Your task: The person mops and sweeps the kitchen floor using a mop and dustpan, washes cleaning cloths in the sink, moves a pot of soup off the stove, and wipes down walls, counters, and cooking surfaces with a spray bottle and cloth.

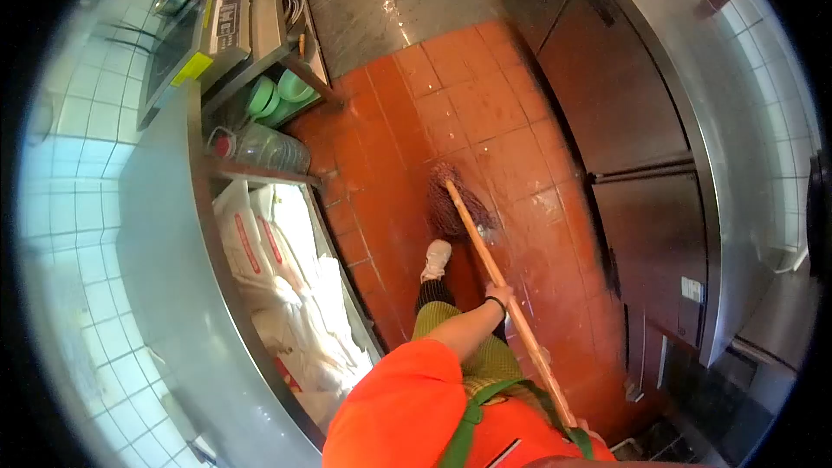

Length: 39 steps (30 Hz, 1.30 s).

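Observation:
A mop with a dark, reddish-brown string head rests on the wet orange-red tiles. Its long wooden handle slants down toward my body at the lower right. My left hand, with a dark band at the wrist, is wrapped round the middle part of the handle. Near the handle's upper end, at the bottom of the view, my right hand holds it, partly hidden by my body and green apron strap. My light shoe stands just behind the mop head.
On the left, a steel counter has shelves with green bowls, a large plastic bottle and white bags. Steel cabinets line the right side. Smooth grey floor lies beyond the tiles.

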Available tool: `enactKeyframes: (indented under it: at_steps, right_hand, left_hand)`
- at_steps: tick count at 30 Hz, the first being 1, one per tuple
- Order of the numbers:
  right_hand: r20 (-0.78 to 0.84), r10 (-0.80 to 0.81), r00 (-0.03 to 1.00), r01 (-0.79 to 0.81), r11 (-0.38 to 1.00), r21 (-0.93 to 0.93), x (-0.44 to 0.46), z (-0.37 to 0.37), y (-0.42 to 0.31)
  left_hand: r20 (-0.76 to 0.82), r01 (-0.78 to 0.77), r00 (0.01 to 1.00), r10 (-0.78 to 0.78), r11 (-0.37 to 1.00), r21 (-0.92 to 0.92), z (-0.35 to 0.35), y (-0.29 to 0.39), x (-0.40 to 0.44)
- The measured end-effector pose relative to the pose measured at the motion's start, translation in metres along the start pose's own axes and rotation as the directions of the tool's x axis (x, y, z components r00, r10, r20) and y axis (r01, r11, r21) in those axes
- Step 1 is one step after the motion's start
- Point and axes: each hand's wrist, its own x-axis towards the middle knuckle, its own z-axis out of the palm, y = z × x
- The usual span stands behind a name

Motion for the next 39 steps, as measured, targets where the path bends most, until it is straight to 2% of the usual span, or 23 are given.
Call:
enactKeyframes:
  at_steps: [3, 5, 7, 8, 9, 11, 12, 13, 14, 16, 19, 20, 23, 24, 26, 27, 28, 29, 31, 35, 37, 38, 39]
  right_hand:
    - [-0.053, -0.16, 0.986, 0.166, 0.975, 0.15, 0.011, -0.059, -0.102]
    - [-0.232, -0.419, 0.878, 0.471, 0.841, 0.264, 0.027, -0.095, -0.165]
    - [-0.268, -0.534, 0.802, 0.59, 0.641, 0.491, 0.065, -0.128, -0.236]
    - [-0.121, -0.478, 0.87, 0.457, 0.689, 0.563, 0.067, -0.162, -0.272]
    - [-0.265, -0.59, 0.762, 0.617, 0.539, 0.574, 0.122, -0.149, -0.286]
    - [-0.082, -0.615, 0.784, 0.305, 0.268, 0.914, 0.133, -0.193, -0.338]
    - [-0.087, -0.62, 0.78, 0.308, 0.26, 0.915, 0.138, -0.21, -0.355]
    - [-0.101, -0.703, 0.704, 0.247, 0.109, 0.963, 0.142, -0.223, -0.369]
    - [-0.129, -0.773, 0.621, 0.16, -0.037, 0.986, 0.144, -0.225, -0.375]
    - [-0.137, -0.763, 0.632, 0.124, -0.076, 0.989, 0.143, -0.212, -0.367]
    - [-0.165, -0.692, 0.703, 0.139, -0.094, 0.986, 0.14, -0.161, -0.333]
    - [-0.103, -0.685, 0.721, 0.087, -0.059, 0.995, 0.13, -0.14, -0.319]
    - [-0.056, -0.679, 0.732, 0.016, -0.065, 0.998, 0.104, -0.077, -0.269]
    - [-0.055, -0.692, 0.72, -0.005, -0.085, 0.996, 0.096, -0.054, -0.25]
    - [-0.085, -0.681, 0.728, 0.006, -0.118, 0.993, 0.082, 0.003, -0.207]
    - [-0.098, -0.667, 0.738, 0.011, -0.134, 0.991, 0.075, 0.03, -0.183]
    - [-0.107, -0.657, 0.746, 0.007, -0.153, 0.988, 0.064, 0.049, -0.159]
    - [-0.032, -0.567, 0.823, -0.04, -0.114, 0.993, 0.045, 0.069, -0.129]
    - [0.082, -0.427, 0.9, -0.112, -0.043, 0.993, 0.006, 0.122, -0.07]
    - [0.031, -0.22, 0.975, 0.061, 0.397, 0.916, -0.085, 0.209, 0.036]
    - [-0.019, -0.033, 0.999, 0.036, 0.667, 0.744, -0.136, 0.246, 0.078]
    - [-0.096, 0.11, 0.989, -0.031, 0.802, 0.597, -0.166, 0.259, 0.093]
    - [-0.171, 0.249, 0.953, -0.15, 0.883, 0.445, -0.195, 0.272, 0.108]
  left_hand:
    - [0.111, -0.154, 0.976, 0.189, 0.952, -0.265, -0.018, 0.071, 0.055]
    - [0.113, -0.241, 0.956, 0.27, 0.945, -0.221, -0.029, 0.147, 0.061]
    - [0.147, -0.404, 0.888, 0.436, 0.891, -0.208, -0.037, 0.206, 0.08]
    - [0.176, -0.443, 0.863, 0.473, 0.877, -0.184, -0.041, 0.231, 0.086]
    - [0.21, -0.485, 0.835, 0.509, 0.86, -0.16, -0.04, 0.255, 0.086]
    - [0.204, -0.499, 0.83, 0.52, 0.854, -0.147, -0.033, 0.296, 0.073]
    - [0.187, -0.508, 0.828, 0.528, 0.849, -0.146, -0.028, 0.311, 0.07]
    - [0.184, -0.512, 0.828, 0.53, 0.848, -0.138, -0.026, 0.323, 0.075]
    - [0.19, -0.582, 0.802, 0.566, 0.812, 0.039, -0.024, 0.33, 0.08]
    - [0.211, -0.628, 0.777, 0.592, 0.745, 0.225, -0.029, 0.322, 0.087]
    - [0.286, -0.744, 0.484, 0.827, 0.217, 0.632, -0.036, 0.271, 0.089]
    - [0.434, -0.645, 0.506, 0.745, -0.007, 0.764, -0.046, 0.265, 0.076]
    - [0.711, -0.684, 0.574, 0.406, -0.239, 0.689, -0.077, 0.235, 0.023]
    - [0.723, -0.688, 0.565, 0.397, -0.256, 0.679, -0.082, 0.215, 0.02]
    - [0.839, -0.775, 0.538, 0.083, -0.343, 0.53, -0.091, 0.173, 0.011]
    - [0.826, -0.732, 0.563, -0.031, -0.482, 0.481, -0.084, 0.144, 0.001]
    - [0.848, -0.762, 0.524, -0.081, -0.489, 0.425, -0.08, 0.117, -0.009]
    - [0.864, -0.794, 0.484, -0.138, -0.484, 0.367, -0.076, 0.081, -0.019]
    - [0.958, -0.812, 0.245, -0.149, -0.571, 0.119, -0.068, -0.001, -0.024]
    - [0.769, -0.752, 0.38, -0.513, -0.655, -0.066, -0.035, -0.166, -0.102]
    - [0.674, -0.775, 0.303, -0.673, -0.586, -0.236, -0.02, -0.229, -0.161]
    - [0.67, -0.802, 0.23, -0.705, -0.528, -0.279, -0.014, -0.267, -0.174]
    - [0.742, -0.84, 0.042, -0.669, -0.426, -0.337, -0.015, -0.305, -0.182]
